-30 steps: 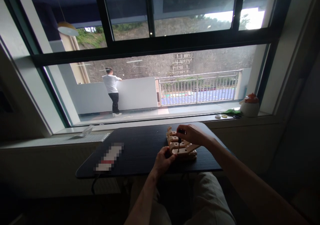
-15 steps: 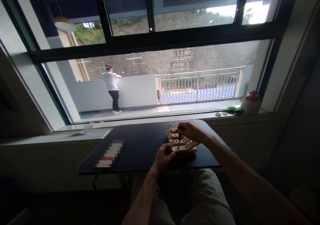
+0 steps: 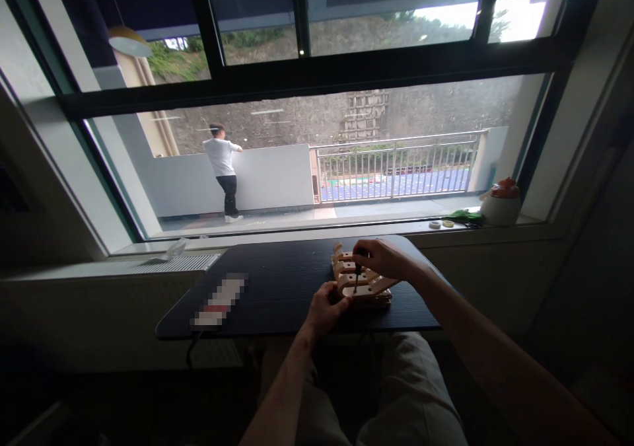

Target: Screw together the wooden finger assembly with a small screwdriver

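A pale wooden piece with several curved hook-like arms and dark holes lies on the right half of the black table. My right hand is closed round the handle of a screwdriver from above. The shaft points down, its tip at the nearest wooden arm; whether a screw sits under it is too small to tell. My left hand grips the near left end of the wooden piece between thumb and fingers. Part of the wood is hidden behind both hands.
A blurred-out pale item lies on the table's left side. Clear plastic rests by the radiator top. Two tape rolls, something green and a white pot with an orange top stand on the sill. Outside, a person leans on a wall.
The view has shifted slightly. Both hands keep their places on the screwdriver and the wooden piece, with no clear movement between them.
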Demonstrator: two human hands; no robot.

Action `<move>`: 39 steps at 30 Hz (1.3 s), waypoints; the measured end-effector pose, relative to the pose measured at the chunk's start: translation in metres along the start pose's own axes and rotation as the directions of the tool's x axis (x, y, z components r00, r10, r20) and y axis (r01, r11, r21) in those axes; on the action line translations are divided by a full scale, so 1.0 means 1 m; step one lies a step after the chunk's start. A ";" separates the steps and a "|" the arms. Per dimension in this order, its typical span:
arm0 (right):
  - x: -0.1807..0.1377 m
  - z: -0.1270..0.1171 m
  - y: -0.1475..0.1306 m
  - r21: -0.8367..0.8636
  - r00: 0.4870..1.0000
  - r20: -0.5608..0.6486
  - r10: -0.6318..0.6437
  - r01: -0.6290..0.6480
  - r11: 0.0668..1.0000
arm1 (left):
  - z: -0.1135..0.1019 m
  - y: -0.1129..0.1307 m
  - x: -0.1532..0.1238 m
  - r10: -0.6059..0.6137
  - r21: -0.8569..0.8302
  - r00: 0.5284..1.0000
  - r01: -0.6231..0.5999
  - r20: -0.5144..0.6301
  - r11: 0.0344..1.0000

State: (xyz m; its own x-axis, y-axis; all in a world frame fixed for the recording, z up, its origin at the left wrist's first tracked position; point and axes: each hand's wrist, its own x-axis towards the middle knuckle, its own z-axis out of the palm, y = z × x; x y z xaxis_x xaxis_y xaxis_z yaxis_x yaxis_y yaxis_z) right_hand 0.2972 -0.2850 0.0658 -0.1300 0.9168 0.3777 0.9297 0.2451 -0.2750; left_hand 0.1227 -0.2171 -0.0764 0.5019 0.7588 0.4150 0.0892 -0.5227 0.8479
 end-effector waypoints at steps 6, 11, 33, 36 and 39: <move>0.002 0.001 0.000 -0.061 0.998 -0.010 0.063 -0.063 0.996 | 0.000 -0.001 0.000 -0.017 0.016 1.000 0.017 -0.012 1.000; 0.000 -0.005 -0.001 -0.018 1.000 0.015 0.015 -0.014 1.000 | -0.001 -0.001 0.000 -0.014 0.013 1.000 0.014 -0.007 1.000; -0.001 -0.001 0.003 0.021 1.000 0.014 -0.008 0.008 1.000 | -0.001 0.000 0.000 -0.012 0.040 1.000 0.011 0.003 0.999; 0.000 -0.001 0.004 0.042 0.999 0.027 -0.031 0.030 0.999 | -0.001 0.001 0.000 0.001 0.042 1.000 -0.001 -0.001 0.999; 0.000 0.001 0.004 0.024 1.000 0.014 0.003 -0.003 1.000 | 0.000 0.000 0.000 0.006 0.048 1.000 -0.006 -0.003 0.999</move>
State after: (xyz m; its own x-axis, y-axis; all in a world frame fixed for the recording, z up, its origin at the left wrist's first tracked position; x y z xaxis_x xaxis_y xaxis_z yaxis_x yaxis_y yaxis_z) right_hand 0.3004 -0.2831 0.0636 -0.1321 0.9218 0.3646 0.9216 0.2496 -0.2972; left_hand 0.1223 -0.2173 -0.0760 0.5001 0.7569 0.4208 0.1277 -0.5451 0.8286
